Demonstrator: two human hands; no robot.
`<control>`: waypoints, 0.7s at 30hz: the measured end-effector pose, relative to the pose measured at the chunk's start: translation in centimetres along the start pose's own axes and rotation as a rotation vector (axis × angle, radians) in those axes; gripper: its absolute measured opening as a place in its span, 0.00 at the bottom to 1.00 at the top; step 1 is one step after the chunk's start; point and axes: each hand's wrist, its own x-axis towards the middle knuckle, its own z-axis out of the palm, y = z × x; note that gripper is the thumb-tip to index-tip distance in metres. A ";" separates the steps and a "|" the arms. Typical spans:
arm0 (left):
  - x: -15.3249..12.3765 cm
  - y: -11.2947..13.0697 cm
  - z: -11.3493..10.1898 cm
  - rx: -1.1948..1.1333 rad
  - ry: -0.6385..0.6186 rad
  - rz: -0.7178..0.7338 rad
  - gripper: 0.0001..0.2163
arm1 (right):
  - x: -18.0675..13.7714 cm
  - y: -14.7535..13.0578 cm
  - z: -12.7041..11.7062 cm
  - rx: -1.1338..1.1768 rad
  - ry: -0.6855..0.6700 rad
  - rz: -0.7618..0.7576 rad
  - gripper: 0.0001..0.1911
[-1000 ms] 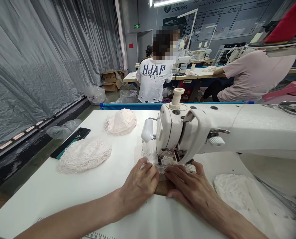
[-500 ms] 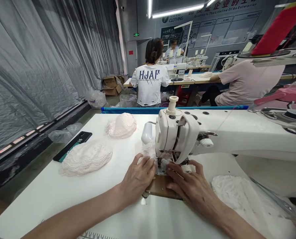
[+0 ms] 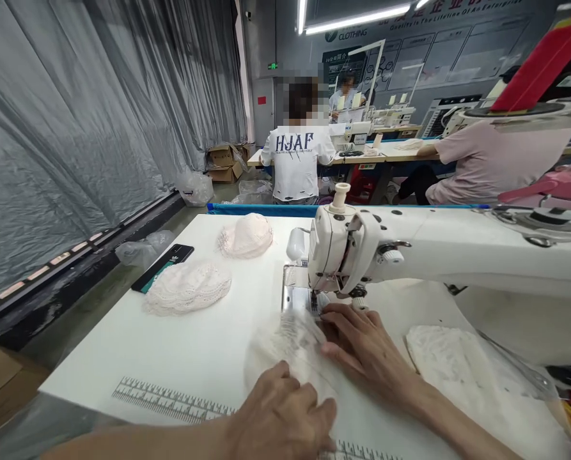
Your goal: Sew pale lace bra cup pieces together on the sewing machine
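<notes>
"Grey curtain (image 3: 98,115) along one side, white tabletop (image 3: 218,338) in front. What's on it?"

"Mainly the sewing machine (image 3: 438,236), whose far end runs out of view. Left of the machine lies a pile of lace pieces (image 3: 189,291), covering part of a phone (image 3: 182,253). Between pile and machine sits a pale pink cup-shaped piece (image 3: 249,235)."

"And the cloth being handled?"

"That lace cloth (image 3: 273,342) is on the near side of the machine, between its needle end and the left hand (image 3: 285,409). Blur smears it, so its edges are hard to make out."

"Is the left grip closed on it?"

"I can't tell. Those fingers curl over the near part, but their tips are out of sight."

"The right hand (image 3: 366,342)?"

"Just in front of the machine's needle end, fingertips by the cloth. Its grip is loose, thumb apart from the fingers. Whether the tips press down, I can't see."

"Anything else half-hidden?"

"A ruler (image 3: 165,399), nearer us than the machine, disappears behind the left hand. White fabric (image 3: 453,358) in front of the machine's long arm is partly covered by the right forearm. Beyond the machine, a person in a white shirt (image 3: 295,169) has a pixelated head."
</notes>
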 end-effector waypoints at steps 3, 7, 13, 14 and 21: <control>0.2 -1.4 -1.7 -0.130 0.042 -0.152 0.07 | -0.3 -1.4 -0.1 0.083 -0.041 0.001 0.23; 1.9 -4.8 -1.1 -0.311 -0.040 -0.460 0.09 | -0.6 -2.9 0.2 0.166 -0.032 0.042 0.17; 3.5 -5.8 0.5 -0.724 -0.148 -0.578 0.10 | -1.0 -3.1 0.1 0.437 0.002 0.227 0.08; 3.2 -5.4 0.1 -0.814 -0.146 -0.594 0.11 | -1.2 -3.3 -0.3 0.521 -0.044 0.262 0.09; -1.4 -1.1 -5.4 -1.246 -0.324 -0.644 0.14 | -3.7 -7.8 -3.9 1.054 -0.326 0.251 0.15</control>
